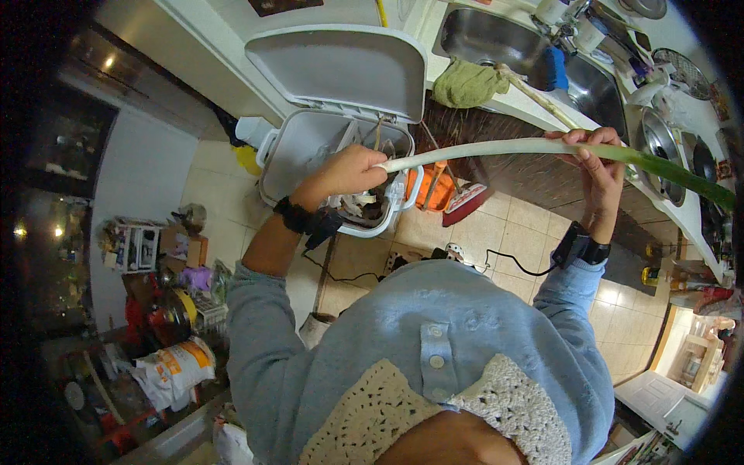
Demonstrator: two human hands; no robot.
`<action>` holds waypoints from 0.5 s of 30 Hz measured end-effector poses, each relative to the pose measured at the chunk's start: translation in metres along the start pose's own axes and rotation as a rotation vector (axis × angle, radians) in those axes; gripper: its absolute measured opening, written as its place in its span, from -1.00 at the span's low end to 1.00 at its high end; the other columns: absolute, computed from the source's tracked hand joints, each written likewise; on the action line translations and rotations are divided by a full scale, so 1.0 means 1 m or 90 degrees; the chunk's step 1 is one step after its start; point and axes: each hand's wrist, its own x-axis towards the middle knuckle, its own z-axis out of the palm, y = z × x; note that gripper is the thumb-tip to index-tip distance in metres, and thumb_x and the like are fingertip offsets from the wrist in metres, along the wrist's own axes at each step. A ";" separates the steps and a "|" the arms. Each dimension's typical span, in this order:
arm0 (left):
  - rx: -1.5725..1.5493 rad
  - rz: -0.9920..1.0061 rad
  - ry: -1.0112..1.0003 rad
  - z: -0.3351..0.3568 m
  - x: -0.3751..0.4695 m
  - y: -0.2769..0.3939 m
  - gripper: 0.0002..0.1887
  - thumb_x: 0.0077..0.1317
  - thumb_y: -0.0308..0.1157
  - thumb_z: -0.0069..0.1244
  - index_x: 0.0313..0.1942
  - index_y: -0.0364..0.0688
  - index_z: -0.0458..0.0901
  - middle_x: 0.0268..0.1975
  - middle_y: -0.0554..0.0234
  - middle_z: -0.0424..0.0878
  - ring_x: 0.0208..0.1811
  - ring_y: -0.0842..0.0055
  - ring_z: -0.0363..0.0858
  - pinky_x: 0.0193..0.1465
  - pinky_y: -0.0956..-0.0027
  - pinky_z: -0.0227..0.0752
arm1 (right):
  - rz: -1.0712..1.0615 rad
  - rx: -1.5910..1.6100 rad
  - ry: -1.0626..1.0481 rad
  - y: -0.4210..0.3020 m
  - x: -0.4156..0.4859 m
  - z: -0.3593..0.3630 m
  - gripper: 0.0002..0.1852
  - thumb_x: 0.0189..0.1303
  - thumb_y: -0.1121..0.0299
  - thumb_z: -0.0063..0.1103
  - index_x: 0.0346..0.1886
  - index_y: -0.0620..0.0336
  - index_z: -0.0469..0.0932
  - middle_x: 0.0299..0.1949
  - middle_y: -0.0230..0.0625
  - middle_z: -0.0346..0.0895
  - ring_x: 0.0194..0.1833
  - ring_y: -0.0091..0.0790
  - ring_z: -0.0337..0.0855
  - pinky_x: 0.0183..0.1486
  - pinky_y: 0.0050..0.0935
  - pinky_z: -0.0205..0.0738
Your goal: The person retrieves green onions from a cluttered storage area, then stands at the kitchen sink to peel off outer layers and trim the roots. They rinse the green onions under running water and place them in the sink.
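A long leek or large green onion stretches across the view, white end at the left, green leaves at the right. My left hand pinches its white end above an open two-compartment grey bin. Around the stalk, where white turns green, my right hand is closed. Food scraps lie in the bin's right compartment. Another pale stalk lies on the counter edge by the sink, partly hidden behind my right hand and the held stalk.
The bin's lid stands raised. A green cloth hangs over the counter edge before the steel sink. An orange dustpan and a red-and-white broom stand right of the bin. Metal bowls and pans occupy the right counter.
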 end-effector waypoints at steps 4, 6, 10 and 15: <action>0.072 -0.028 0.115 0.007 -0.003 0.010 -0.79 0.08 -0.30 -0.10 -0.41 -0.24 0.59 -0.59 -0.08 0.51 -0.58 0.07 0.46 -0.47 0.14 0.32 | -0.008 -0.004 0.005 0.000 -0.001 0.003 -0.79 0.17 0.44 0.19 -0.26 0.20 0.32 -0.20 -0.06 0.58 -0.04 0.16 0.59 -0.08 -0.08 0.62; 0.087 -0.047 0.161 0.010 -0.005 0.009 -0.80 0.07 -0.30 -0.09 -0.41 -0.22 0.59 -0.60 -0.07 0.51 -0.58 0.05 0.47 -0.49 0.14 0.32 | -0.006 0.003 0.012 -0.001 -0.001 0.004 -0.78 0.17 0.44 0.20 -0.26 0.20 0.32 -0.21 -0.07 0.58 -0.05 0.15 0.59 -0.10 -0.10 0.63; -0.024 0.008 0.133 0.013 -0.006 0.003 -0.78 0.19 -0.25 -0.02 -0.41 -0.24 0.57 -0.66 0.02 0.44 -0.66 0.29 0.39 -0.55 0.24 0.24 | -0.015 0.015 0.051 -0.002 -0.001 0.003 -0.77 0.15 0.45 0.22 -0.28 0.20 0.32 -0.22 -0.07 0.57 -0.05 0.14 0.59 -0.12 -0.13 0.65; -0.184 0.084 0.056 0.009 -0.011 0.002 -0.70 0.36 -0.20 -0.06 -0.39 -0.27 0.53 -0.66 0.35 0.30 -0.61 0.67 0.21 -0.57 0.42 0.15 | -0.007 0.058 0.081 0.000 0.004 -0.009 -0.77 0.16 0.44 0.22 -0.31 0.20 0.30 -0.23 -0.07 0.56 -0.05 0.16 0.59 -0.14 -0.15 0.68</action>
